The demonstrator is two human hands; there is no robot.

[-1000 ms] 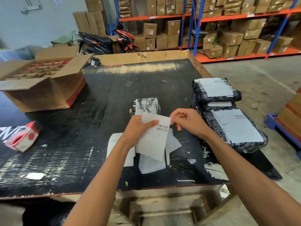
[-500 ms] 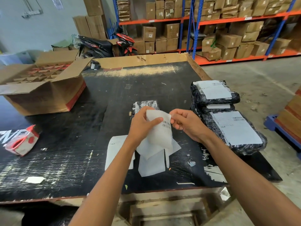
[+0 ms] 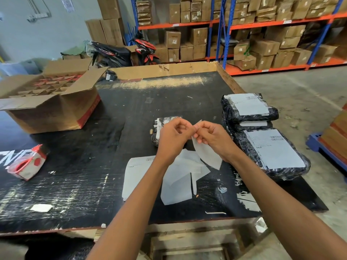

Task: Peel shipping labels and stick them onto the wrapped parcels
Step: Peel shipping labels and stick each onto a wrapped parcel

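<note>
Both hands meet above the black surface (image 3: 78,171), fingertips pinched together on the top corner of a shipping label (image 3: 206,154). Left hand (image 3: 173,138) is curled nearly closed at that corner; right hand (image 3: 213,137) nips the same edge, and the label hangs down beneath it. Just behind the hands lies a small wrapped parcel (image 3: 159,124). Loose backing sheets (image 3: 178,181) lie below the wrists, and labelled parcels (image 3: 262,139) are stacked to the right.
</note>
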